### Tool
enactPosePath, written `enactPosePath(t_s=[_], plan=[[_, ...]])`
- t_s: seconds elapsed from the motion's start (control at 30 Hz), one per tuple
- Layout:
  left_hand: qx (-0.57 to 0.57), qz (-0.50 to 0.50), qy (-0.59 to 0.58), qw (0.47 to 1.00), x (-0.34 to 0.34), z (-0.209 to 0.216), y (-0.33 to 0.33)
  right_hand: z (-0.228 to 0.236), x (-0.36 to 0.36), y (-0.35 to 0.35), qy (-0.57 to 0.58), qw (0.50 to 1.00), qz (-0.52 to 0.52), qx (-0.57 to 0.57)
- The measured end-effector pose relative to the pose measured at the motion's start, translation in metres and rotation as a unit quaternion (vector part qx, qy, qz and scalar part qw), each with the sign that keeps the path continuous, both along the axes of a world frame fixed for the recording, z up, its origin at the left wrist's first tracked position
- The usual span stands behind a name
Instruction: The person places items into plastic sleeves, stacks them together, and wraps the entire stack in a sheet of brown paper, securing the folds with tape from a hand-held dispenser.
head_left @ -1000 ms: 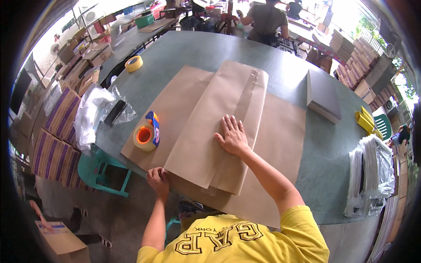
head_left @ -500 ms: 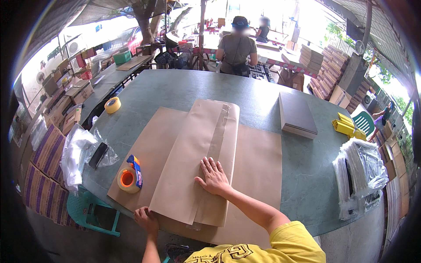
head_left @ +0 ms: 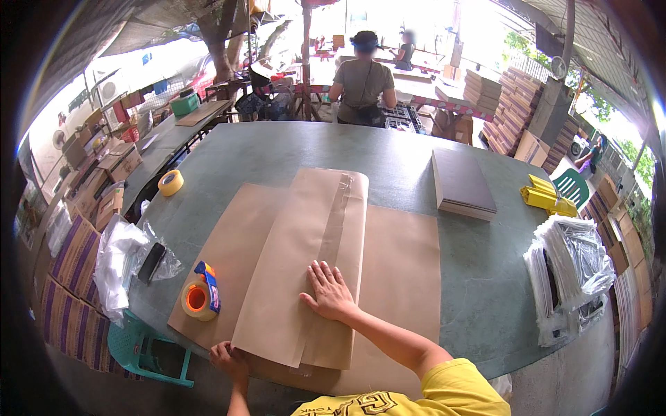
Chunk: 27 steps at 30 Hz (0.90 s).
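A folded brown kraft paper sheet (head_left: pixel 286 267) lies lengthwise before me, a strip of clear tape (head_left: pixel 334 220) running along its right part. My right hand (head_left: pixel 329 291) rests flat on it with the fingers spread, over the taped strip. At its near left corner, my left hand (head_left: pixel 229 359) pinches the paper's edge with bent fingers; the thumb is partly hidden. Beneath is a wider flat brown sheet (head_left: pixel 406 277). To the left on that sheet stands a tape roll in a blue and orange dispenser (head_left: pixel 200 298).
The green table (head_left: pixel 479 291) carries a grey-topped stack of boards (head_left: pixel 463 182), yellow bundles (head_left: pixel 548 196) and plastic-wrapped packs (head_left: pixel 572 270) on the right. At left are a yellow tape roll (head_left: pixel 171 182), clear plastic bags (head_left: pixel 119 260) and a black object (head_left: pixel 152 263). Another person (head_left: pixel 364 83) stands beyond.
The whole view has shifted slightly, so the table sits a little lower in it. Both hands keep their places on the folded paper.
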<state>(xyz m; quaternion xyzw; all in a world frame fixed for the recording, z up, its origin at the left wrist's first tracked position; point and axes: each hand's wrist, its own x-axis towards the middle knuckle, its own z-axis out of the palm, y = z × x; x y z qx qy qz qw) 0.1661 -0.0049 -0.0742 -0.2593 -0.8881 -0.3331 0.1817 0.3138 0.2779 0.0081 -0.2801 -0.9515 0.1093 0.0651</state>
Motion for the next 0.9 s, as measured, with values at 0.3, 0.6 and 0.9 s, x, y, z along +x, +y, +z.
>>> enactPosePath(t_s=[0.3, 0.6, 0.9], plan=[[-0.066, 0.019, 0.011, 0.998, 0.007, 0.008, -0.002, 0.001, 0.002, -0.001, -0.009, 1.0, -0.002, -0.002], [0.08, -0.069, -0.044, 0.993, 0.046, 0.013, -0.014, -0.007, 0.0, 0.0, -0.002, 1.0, -0.001, 0.004], [-0.064, -0.529, -0.002, 0.846, 0.155, 0.054, 0.064, -0.008, 0.002, -0.001, 0.013, 0.999, -0.007, 0.03]])
